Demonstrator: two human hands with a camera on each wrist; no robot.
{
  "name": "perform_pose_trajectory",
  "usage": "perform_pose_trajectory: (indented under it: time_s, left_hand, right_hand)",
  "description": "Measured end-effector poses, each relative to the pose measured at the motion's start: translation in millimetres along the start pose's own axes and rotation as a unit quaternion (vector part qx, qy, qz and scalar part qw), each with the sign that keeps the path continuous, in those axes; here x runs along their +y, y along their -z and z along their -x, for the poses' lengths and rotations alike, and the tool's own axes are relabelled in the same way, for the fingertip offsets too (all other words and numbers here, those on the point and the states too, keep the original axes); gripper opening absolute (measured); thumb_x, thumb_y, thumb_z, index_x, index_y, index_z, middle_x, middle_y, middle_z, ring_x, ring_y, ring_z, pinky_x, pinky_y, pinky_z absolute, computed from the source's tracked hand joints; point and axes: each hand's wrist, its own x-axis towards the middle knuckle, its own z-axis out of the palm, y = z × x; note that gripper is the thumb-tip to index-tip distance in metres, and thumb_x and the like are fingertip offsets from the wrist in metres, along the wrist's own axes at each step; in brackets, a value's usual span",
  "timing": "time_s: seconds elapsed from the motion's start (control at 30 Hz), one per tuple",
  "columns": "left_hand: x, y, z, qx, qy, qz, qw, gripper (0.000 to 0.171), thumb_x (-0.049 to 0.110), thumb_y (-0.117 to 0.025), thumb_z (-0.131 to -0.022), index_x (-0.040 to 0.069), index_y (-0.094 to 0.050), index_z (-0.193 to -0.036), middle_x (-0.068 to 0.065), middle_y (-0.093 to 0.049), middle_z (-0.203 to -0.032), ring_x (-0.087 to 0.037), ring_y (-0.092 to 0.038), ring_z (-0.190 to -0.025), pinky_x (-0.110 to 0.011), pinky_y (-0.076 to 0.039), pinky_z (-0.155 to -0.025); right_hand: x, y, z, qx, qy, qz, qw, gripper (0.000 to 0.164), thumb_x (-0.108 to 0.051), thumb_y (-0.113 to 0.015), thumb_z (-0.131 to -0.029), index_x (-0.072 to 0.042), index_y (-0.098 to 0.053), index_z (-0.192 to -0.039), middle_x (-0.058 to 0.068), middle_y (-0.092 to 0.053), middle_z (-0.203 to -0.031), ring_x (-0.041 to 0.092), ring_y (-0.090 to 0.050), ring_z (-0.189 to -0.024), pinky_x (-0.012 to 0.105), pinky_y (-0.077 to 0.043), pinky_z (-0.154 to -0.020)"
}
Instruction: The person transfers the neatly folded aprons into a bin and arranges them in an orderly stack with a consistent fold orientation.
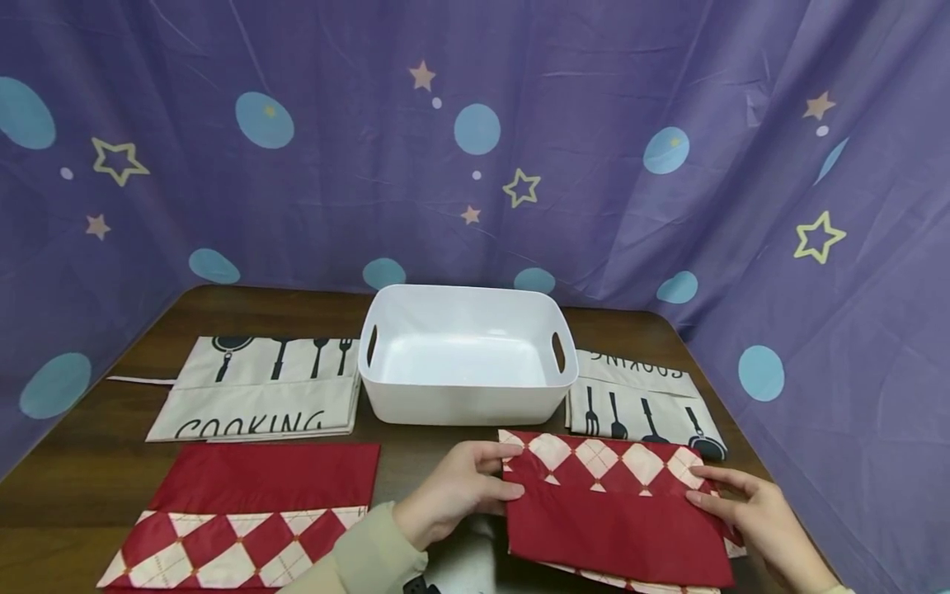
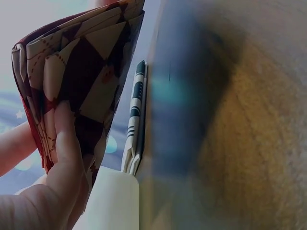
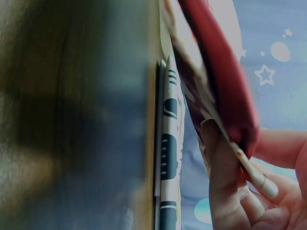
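A folded red apron (image 1: 616, 524) with a cream diamond band is held up over the front right of the table. My left hand (image 1: 463, 487) pinches its left edge between thumb and fingers; my right hand (image 1: 753, 516) pinches the right edge the same way. In the left wrist view, the apron's stacked layers (image 2: 91, 72) show from the side, with fingers beneath and a gap above the table. The right wrist view has the apron's red fold (image 3: 220, 67) between my right thumb and fingers. Beyond it lies a folded white apron (image 1: 631, 404) with black utensil prints.
A white plastic basin (image 1: 467, 404) with handle holes stands at the back middle of the wooden table (image 1: 44, 495). Left of it lies another white printed apron (image 1: 260, 396), with a second red diamond apron (image 1: 260, 478) in front. A purple curtain (image 1: 356, 165) hangs behind.
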Motion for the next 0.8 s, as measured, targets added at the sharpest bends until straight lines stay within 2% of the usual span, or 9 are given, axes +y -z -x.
perform_pose_trajectory:
  time_s: [0.13,0.23,0.37,0.57,0.8]
  left_hand:
    - [2.1,1.4,1.8,-0.005,-0.003,0.002,1.0,0.055,-0.008,-0.066,-0.086,-0.012,-0.048,-0.138,-0.025,-0.065,-0.125,-0.014,-0.07,-0.084,-0.037,-0.061,-0.078]
    - [5.8,2.6,3.8,-0.009,-0.006,0.002,0.9999,0.055,-0.008,-0.065,-0.087,-0.012,-0.048,-0.139,-0.025,-0.065,-0.125,-0.014,-0.07,-0.084,-0.037,-0.061,-0.079]
    - [11.1,4.8,6.3,-0.01,-0.01,0.002,0.9999,0.056,-0.007,-0.065,-0.087,-0.011,-0.046,-0.14,-0.025,-0.064,-0.126,-0.015,-0.071,-0.087,-0.038,-0.061,-0.081]
    - [15.3,7.4,8.8,-0.007,-0.013,0.001,0.9999,0.058,-0.007,-0.065,-0.087,-0.011,-0.046,-0.141,-0.025,-0.064,-0.127,-0.015,-0.071,-0.088,-0.039,-0.061,-0.08]
    - [18.9,10.8,12.0,0.003,-0.019,-0.006,0.9998,0.06,-0.006,-0.065,-0.086,-0.008,-0.046,-0.142,-0.021,-0.065,-0.126,-0.014,-0.07,-0.087,-0.038,-0.061,-0.077]
  right_hand:
    - [-1.4,-0.2,0.6,-0.005,-0.011,-0.01,1.0,0.047,-0.019,-0.078,-0.085,-0.007,-0.065,-0.129,-0.01,-0.063,-0.085,0.007,-0.06,-0.068,0.028,-0.055,-0.06]
    - [-1.5,0.0,0.9,-0.008,-0.009,-0.031,0.999,0.038,-0.017,-0.076,-0.087,-0.017,-0.068,-0.124,-0.012,-0.065,-0.092,0.007,-0.065,-0.079,0.029,-0.058,-0.068]
    - [-1.9,-0.8,0.9,-0.012,-0.007,-0.057,0.998,0.029,-0.015,-0.075,-0.088,-0.031,-0.07,-0.111,-0.012,-0.066,-0.091,0.008,-0.067,-0.08,0.03,-0.059,-0.068]
    - [-5.0,-3.9,0.8,-0.012,-0.002,-0.079,0.997,0.031,-0.012,-0.075,-0.087,-0.036,-0.069,-0.105,-0.012,-0.066,-0.094,0.008,-0.068,-0.08,0.031,-0.06,-0.068]
    - [-8.8,-7.2,0.7,-0.004,0.028,-0.091,0.995,0.033,-0.013,-0.076,-0.086,-0.041,-0.069,-0.1,-0.02,-0.068,-0.093,0.006,-0.068,-0.081,0.03,-0.06,-0.066]
